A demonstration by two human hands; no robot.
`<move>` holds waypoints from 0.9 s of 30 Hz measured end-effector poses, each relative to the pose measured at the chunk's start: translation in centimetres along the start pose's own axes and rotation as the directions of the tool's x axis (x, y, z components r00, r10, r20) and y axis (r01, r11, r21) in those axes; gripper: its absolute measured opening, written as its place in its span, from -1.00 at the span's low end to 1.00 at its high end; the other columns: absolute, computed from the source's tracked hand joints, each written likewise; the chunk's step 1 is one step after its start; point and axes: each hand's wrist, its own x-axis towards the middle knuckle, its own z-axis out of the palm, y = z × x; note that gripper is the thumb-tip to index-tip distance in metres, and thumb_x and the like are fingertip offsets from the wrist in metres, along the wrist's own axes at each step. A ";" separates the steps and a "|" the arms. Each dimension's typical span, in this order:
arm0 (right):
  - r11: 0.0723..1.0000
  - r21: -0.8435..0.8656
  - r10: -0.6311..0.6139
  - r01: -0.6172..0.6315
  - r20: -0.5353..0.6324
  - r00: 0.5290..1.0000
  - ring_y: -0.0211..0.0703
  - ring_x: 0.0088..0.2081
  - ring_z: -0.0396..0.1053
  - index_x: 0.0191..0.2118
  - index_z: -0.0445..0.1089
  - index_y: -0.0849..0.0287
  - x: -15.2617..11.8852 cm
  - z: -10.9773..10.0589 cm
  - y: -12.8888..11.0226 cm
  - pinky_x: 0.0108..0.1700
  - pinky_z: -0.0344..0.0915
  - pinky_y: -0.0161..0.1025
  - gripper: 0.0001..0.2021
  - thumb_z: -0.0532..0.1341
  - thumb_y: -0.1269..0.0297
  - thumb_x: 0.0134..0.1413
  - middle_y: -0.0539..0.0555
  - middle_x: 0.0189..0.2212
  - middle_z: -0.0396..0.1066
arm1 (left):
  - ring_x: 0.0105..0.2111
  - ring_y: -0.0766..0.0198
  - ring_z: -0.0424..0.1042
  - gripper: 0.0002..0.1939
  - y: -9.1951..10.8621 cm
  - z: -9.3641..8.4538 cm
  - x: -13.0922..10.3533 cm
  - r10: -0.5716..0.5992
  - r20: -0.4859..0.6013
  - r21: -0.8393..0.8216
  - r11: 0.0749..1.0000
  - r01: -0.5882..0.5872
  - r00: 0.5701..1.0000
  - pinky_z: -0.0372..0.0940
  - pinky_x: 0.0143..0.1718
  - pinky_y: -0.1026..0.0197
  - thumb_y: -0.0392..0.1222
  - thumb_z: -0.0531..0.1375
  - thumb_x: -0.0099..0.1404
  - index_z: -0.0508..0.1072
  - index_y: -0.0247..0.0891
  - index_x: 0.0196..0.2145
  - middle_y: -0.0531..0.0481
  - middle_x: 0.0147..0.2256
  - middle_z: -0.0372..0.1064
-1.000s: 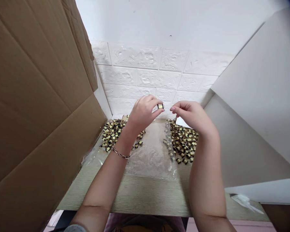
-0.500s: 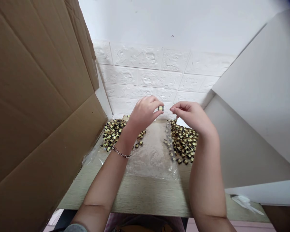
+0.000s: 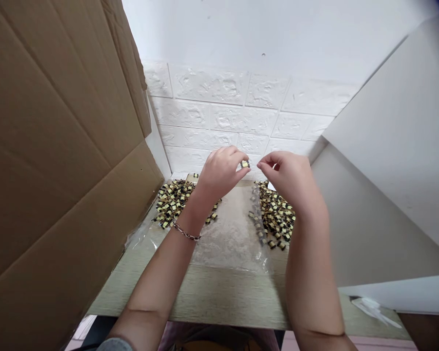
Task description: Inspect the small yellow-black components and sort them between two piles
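My left hand (image 3: 223, 168) is raised above the table and pinches a small transformer (image 3: 245, 164), yellow-taped with black ends, between thumb and forefinger. Just to its right, my right hand (image 3: 287, 178) is closed in a pinch, its fingertips a short gap away from the part. Whether anything thin is between those fingertips is too small to see. Below the left wrist lies a pile of similar transformers (image 3: 171, 202), partly hidden by the forearm. Another pile (image 3: 276, 214), with brownish leads showing, lies under the right hand.
A clear plastic bag (image 3: 230, 243) lies flat on the wooden table (image 3: 227, 297) between the piles. Cardboard (image 3: 69, 146) stands tall on the left, and a white panel (image 3: 395, 146) on the right. Behind is a white brick-pattern wall (image 3: 212, 87). A white item (image 3: 373, 309) lies at the right edge.
The left hand and its transformer have shifted very slightly right, and the part is tilted a little. My right hand has turned slightly, its forearm a bit further left; it stays pinched.
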 end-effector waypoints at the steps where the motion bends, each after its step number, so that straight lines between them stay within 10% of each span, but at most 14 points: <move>1: 0.999 -0.033 -0.009 0.008 -0.018 1.000 -0.29 -0.50 0.21 -0.50 0.38 0.17 0.0 0.0 -0.2 -0.42 0.03 -0.32 -0.84 0.08 0.34 -0.04 -0.02 -0.56 0.36 | -0.27 0.28 0.28 -0.80 0.1 0.0 0.0 -0.018 -0.008 -0.005 1.000 0.018 1.000 0.15 -0.22 0.23 -0.12 0.11 0.15 0.38 -0.25 -0.29 0.02 -0.32 0.33; 10: 0.995 -0.095 -0.031 0.026 -0.053 0.998 -0.26 -0.50 0.21 -0.50 0.40 0.14 -0.1 0.1 -1.0 -0.42 0.02 -0.29 -0.83 0.08 0.33 -0.04 0.00 -0.55 0.35 | -0.31 0.31 0.29 -0.80 0.1 0.0 0.1 -0.126 -0.055 -0.095 0.988 0.120 0.990 0.16 -0.26 0.26 -0.10 0.13 0.13 0.39 -0.26 -0.32 0.03 -0.35 0.35; 27: 0.912 0.396 0.077 -0.105 0.086 0.993 -0.35 -0.48 0.16 -0.43 0.39 0.20 0.7 0.6 1.4 -0.39 0.09 -0.34 -0.82 0.11 0.23 -0.03 -0.04 -0.53 0.31 | -0.25 0.31 0.26 -0.81 -0.3 -0.4 0.2 0.020 -0.155 -0.145 0.988 -0.043 0.988 0.16 -0.20 0.25 -0.16 0.12 0.16 0.35 -0.24 -0.25 0.02 -0.29 0.30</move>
